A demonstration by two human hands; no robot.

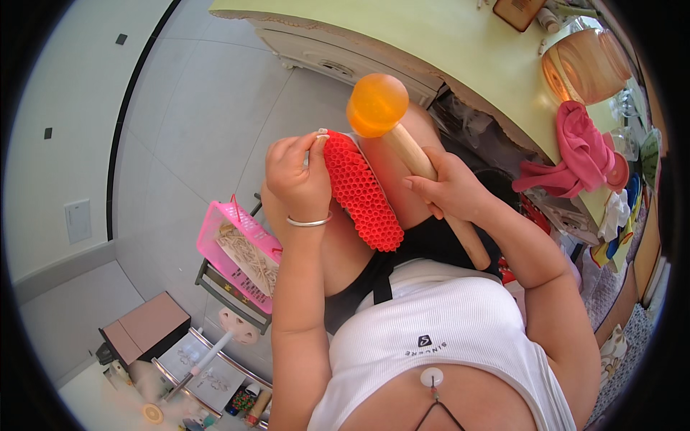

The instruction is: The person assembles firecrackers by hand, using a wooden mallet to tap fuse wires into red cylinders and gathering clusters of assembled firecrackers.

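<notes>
On my thighs lies a long red pad (363, 194) made of short, open-ended tubes packed side by side, with a pale strip along its edge. My left hand (296, 167) is closed in a pinch at the far left corner of the pad. What sits between the thumb and finger is too small to make out. In my right hand (449, 183) is a mallet, its wooden handle (413, 149) slanting down toward my waist. The mallet's round orange head (377, 105) hangs beyond the pad's far end, apart from it.
At my left a pink basket (215, 226) of thin wooden sticks (244, 251) rests on a dark-framed stool (233, 296). A pale yellow-green table (467, 43) runs along the far right, bearing an amber jar (586, 66) and a bunched pink cloth (575, 154).
</notes>
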